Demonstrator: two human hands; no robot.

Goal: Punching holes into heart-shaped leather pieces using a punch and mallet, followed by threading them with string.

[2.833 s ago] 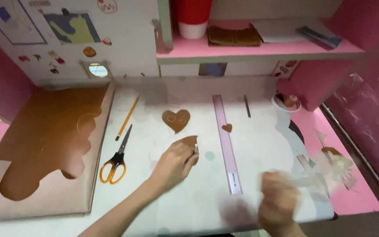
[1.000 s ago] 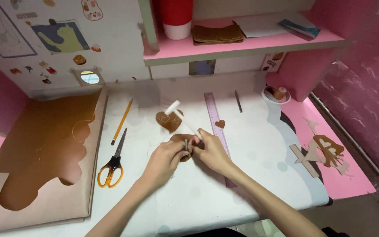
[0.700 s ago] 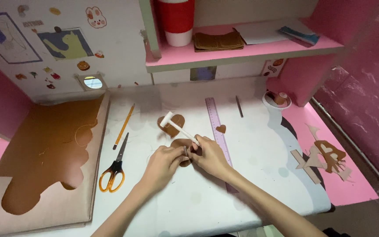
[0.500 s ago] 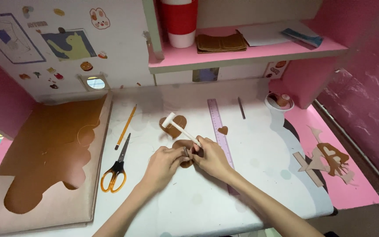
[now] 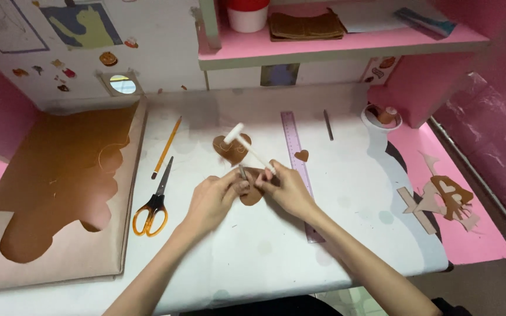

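scissors (image 5: 154, 202) left, ruler (image 5: 300, 169) right

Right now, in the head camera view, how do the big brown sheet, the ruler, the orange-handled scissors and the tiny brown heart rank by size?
1. Big brown sheet, far the largest.
2. Purple ruler, long and thin, partly hidden by the right hand.
3. Orange-handled scissors, shorter than the ruler.
4. Tiny brown heart, smallest.
All lie flat on the same white desk, so nearness hardly skews it.

Lighting: even, moderately bright, diffuse, apparently from overhead. White tabletop (image 5: 346, 246) evenly lit, no hard glare. Soft, short shadows under the left hand (image 5: 212, 202) and right hand (image 5: 285, 190). Darker band beneath the pink wooden shelf (image 5: 323, 50). Focus acceptable at centre; mild softness overall. Wide-angle bowing at frame edges; pink textured wall (image 5: 499, 99) at right slightly smeared.
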